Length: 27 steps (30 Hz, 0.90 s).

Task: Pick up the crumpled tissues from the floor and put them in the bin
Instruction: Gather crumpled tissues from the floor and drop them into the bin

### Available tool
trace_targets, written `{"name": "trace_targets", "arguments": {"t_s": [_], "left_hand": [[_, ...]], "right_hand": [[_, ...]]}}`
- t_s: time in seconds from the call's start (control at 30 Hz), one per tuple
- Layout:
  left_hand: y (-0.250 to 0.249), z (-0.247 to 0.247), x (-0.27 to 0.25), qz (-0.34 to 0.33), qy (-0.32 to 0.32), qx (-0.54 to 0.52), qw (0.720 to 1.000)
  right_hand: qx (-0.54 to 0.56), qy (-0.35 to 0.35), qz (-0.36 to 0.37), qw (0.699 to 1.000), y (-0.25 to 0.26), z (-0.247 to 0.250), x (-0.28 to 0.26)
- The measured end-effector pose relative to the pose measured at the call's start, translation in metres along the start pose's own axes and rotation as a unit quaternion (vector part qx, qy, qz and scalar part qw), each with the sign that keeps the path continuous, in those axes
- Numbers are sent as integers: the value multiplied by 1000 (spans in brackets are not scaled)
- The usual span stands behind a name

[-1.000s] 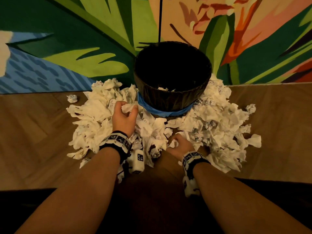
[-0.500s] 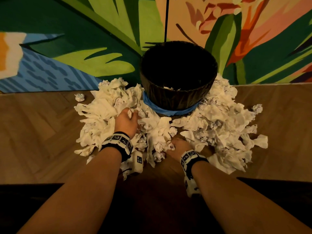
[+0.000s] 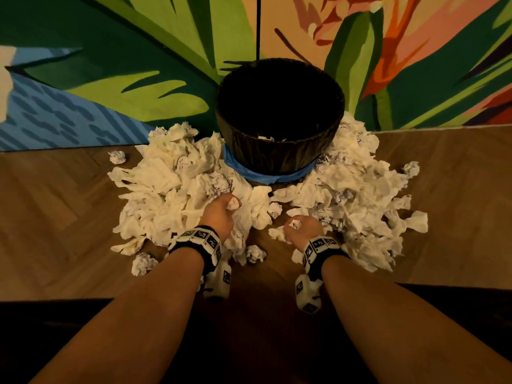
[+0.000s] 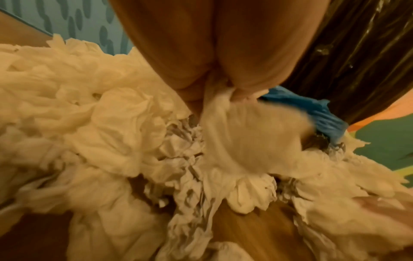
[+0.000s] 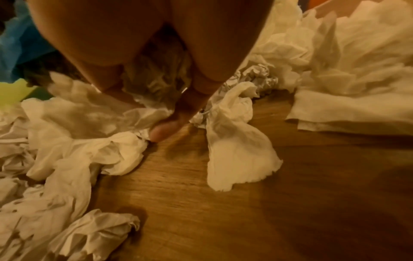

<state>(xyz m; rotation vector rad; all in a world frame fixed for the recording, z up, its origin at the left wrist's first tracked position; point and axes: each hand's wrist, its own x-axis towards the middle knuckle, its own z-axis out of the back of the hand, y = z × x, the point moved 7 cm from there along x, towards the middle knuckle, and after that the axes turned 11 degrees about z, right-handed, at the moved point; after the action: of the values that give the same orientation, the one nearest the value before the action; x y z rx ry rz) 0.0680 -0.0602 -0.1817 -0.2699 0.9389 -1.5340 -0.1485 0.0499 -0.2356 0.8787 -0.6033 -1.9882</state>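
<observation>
A: Item one, crumpled tissues point(image 3: 171, 187). Condition?

B: White, thin, heavily creased. Some are wadded into tight balls, others lie as loose, half-open sheets. They sit in two heaps on the wooden floor point(image 3: 55, 217), one on each side of the bin point(image 3: 279, 151) and touching its base, with a thinner scatter between the heaps in front of it. A few stray balls lie apart: one near the wall on the left point(image 3: 117, 156), one near the left forearm point(image 3: 143, 263).

A: Item two, the bin?

B: Dark, round, lined with a dark bag, a blue band around its lower part. It stands upright against the painted wall point(image 3: 110, 79). A few white scraps show inside, just above its near rim.

A: Left hand point(image 3: 220, 214)?

B: Down at the inner edge of the left heap, fingers curled. Grip clenched on a tissue wad point(image 3: 234, 203), which pokes out between thumb and fingers. In the left wrist view the tissue point(image 4: 234, 127) hangs from the pinch in a blurred fold.

A: Right hand point(image 3: 303, 231)?

B: Low, at the near edge of the right heap. Grip closed around a small crumpled piece point(image 3: 295, 224). In the right wrist view one fingertip point(image 5: 164, 131) reaches down to the floor among loose sheets.
</observation>
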Motion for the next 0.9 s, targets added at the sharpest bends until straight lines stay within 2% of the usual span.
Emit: {"name": "trace_targets", "arguments": {"t_s": [0.1, 0.17, 0.27, 0.33, 0.43, 0.5, 0.73, 0.9], "left_hand": [[6, -8, -4, 20, 16, 18, 999], [11, -21, -7, 31, 41, 135, 990], [21, -45, -14, 31, 108, 308, 945], [28, -58, -16, 24, 126, 399, 908], [36, -70, -16, 16, 129, 481, 867], [38, -74, -14, 11, 127, 505, 854], [38, -64, -13, -1, 118, 507, 854], [40, -61, -20, -13, 158, 473, 866]], "right_hand": [[17, 5, -31, 999, -8, -2, -2], [25, 10, -40, 999, -7, -2, -4], [41, 18, -40, 998, 1, 1, -10], [52, 26, -40, 997, 3, 0, -11], [31, 24, -31, 999, 1, 1, -9], [24, 23, -30, 999, 0, 4, -10], [15, 6, -38, 999, -3, 18, -12], [38, -1, -34, 999, 4, 19, -17]]}}
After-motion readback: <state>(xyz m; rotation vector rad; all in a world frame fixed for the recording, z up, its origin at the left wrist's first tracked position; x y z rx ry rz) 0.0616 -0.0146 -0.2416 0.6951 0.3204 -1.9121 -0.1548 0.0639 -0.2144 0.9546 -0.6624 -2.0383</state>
